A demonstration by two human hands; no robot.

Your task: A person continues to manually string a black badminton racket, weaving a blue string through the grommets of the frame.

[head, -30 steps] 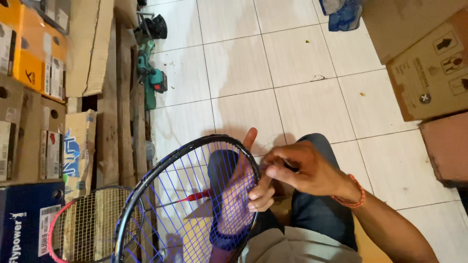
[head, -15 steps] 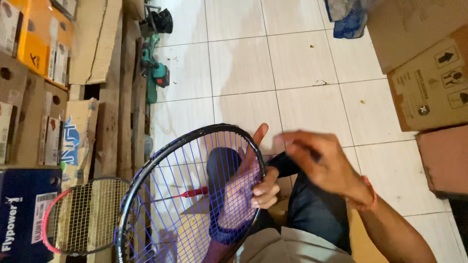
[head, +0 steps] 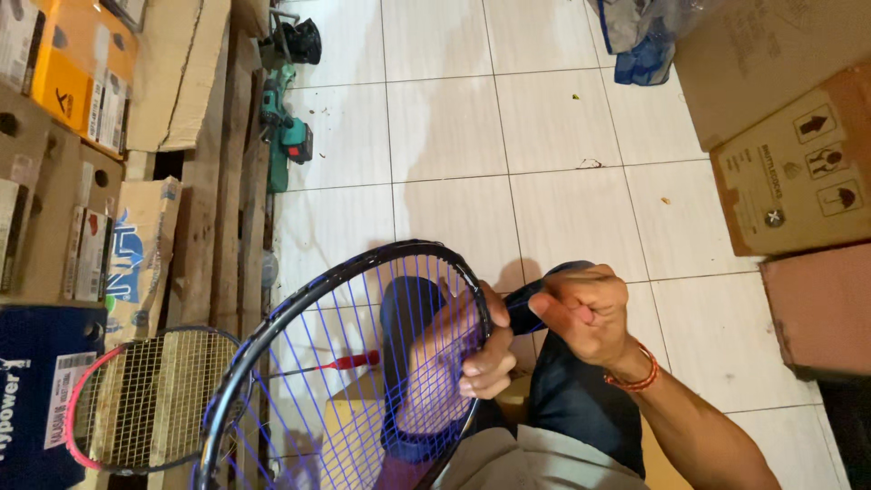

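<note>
A black-framed racket (head: 299, 299) with blue strings lies across my lap, its head toward the tiled floor. My left hand (head: 472, 349) reaches behind the strings and grips the frame at its right side, thumb over the rim. My right hand (head: 585, 313) is a closed fist just right of the frame, pinching a blue string that runs from the rim. An orange bracelet (head: 635, 379) circles my right wrist. A red-handled tool (head: 349, 361) shows through the strings.
A second racket (head: 145, 399) with a pink frame and pale strings leans at the lower left against wooden pallets (head: 231, 200). Cardboard boxes (head: 789, 172) stand at the right, more boxes (head: 63, 82) at the left. A green tool (head: 286, 136) lies by the pallets.
My right hand has drawn away from the frame to the right and closed into a fist, pulling the string taut. The left hand keeps its grip on the rim.
</note>
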